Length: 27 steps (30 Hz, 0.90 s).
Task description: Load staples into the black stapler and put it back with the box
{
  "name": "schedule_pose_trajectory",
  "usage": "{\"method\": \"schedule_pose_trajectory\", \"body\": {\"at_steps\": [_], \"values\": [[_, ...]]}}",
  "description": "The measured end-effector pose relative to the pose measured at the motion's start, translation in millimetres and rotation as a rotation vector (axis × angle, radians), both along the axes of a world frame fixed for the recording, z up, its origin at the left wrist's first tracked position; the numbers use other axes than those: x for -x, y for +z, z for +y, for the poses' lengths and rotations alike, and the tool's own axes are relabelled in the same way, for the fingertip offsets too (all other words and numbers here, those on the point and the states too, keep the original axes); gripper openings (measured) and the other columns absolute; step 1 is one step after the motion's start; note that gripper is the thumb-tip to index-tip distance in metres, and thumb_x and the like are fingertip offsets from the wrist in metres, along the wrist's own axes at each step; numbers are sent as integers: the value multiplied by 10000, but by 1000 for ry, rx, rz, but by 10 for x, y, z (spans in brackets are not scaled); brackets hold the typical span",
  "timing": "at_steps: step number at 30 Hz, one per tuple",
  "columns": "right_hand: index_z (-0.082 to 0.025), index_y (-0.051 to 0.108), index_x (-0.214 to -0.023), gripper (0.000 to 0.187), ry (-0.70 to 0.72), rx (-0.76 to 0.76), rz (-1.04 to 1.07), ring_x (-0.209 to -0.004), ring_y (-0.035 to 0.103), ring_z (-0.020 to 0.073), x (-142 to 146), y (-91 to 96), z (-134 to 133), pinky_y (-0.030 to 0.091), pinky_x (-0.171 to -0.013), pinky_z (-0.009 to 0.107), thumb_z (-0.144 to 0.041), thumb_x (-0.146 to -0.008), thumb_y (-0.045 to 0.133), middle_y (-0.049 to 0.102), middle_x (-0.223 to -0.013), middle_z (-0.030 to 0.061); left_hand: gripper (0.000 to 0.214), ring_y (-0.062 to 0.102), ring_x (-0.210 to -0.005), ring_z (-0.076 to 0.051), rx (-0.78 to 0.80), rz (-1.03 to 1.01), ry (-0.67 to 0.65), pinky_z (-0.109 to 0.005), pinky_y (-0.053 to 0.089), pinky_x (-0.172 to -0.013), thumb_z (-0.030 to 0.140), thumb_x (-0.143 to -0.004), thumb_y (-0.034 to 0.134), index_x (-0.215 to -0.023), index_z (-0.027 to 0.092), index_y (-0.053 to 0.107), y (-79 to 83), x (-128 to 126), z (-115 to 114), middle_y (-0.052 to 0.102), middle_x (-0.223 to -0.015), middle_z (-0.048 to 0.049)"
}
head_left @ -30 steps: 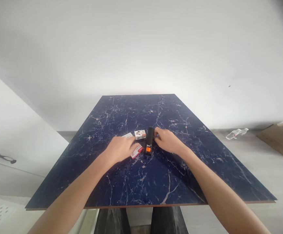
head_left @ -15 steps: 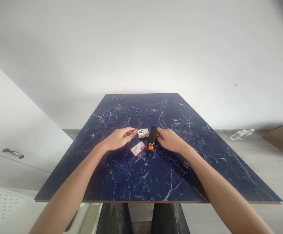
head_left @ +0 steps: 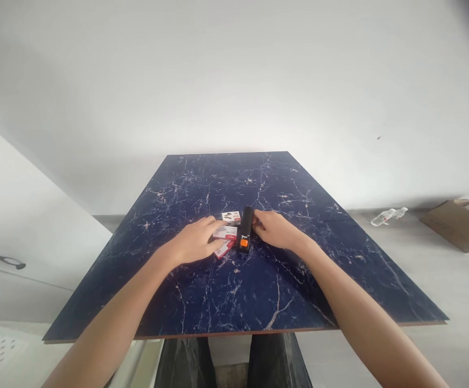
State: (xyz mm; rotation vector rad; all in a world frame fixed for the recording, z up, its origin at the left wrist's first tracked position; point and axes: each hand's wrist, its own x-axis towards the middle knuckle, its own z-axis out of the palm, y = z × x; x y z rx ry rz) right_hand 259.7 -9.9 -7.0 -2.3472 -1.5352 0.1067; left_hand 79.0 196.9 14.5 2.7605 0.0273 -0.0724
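On the dark blue marble table (head_left: 258,291) lies a black stapler (head_left: 245,235) with an orange end facing me. My right hand (head_left: 275,230) rests against its right side, fingers curled on its far end. My left hand (head_left: 197,243) grips a small red and white staple box (head_left: 225,233), set on top of another red and white box (head_left: 224,249) just left of the stapler. A third small white box (head_left: 231,217) lies behind them on the table.
A white wall stands behind the table. On the floor at the right lie a plastic bottle (head_left: 388,216) and a flat cardboard piece (head_left: 456,225). A white cabinet with a dark handle (head_left: 5,261) is at the left.
My left hand picked up a staple box from the far left and brought it toward me, onto the box beside the stapler. My right hand stayed on the stapler.
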Motion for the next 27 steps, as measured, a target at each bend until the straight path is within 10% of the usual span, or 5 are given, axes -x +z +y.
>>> {"method": "schedule_pose_trajectory", "body": {"at_steps": [16,27], "values": [[-190,537,-970,94,-11,40,-15,-848,650,234,11,8,1,380,-692,288,-169,-927,456,700,-1000,91,1007,590,-626,-167,215,218,-83,-257,331,-535,458,-738,739,-1581,332,201,122,30,121,621,-811,20],[-187,542,-956,104,-86,74,114,-696,627,202,108,98,4,341,-568,272,-214,-934,443,711,-884,93,769,658,-819,-295,53,36,51,-331,441,-626,718,-678,718,-1230,205,567,-169,-138,-226,692,-991,-102]]}}
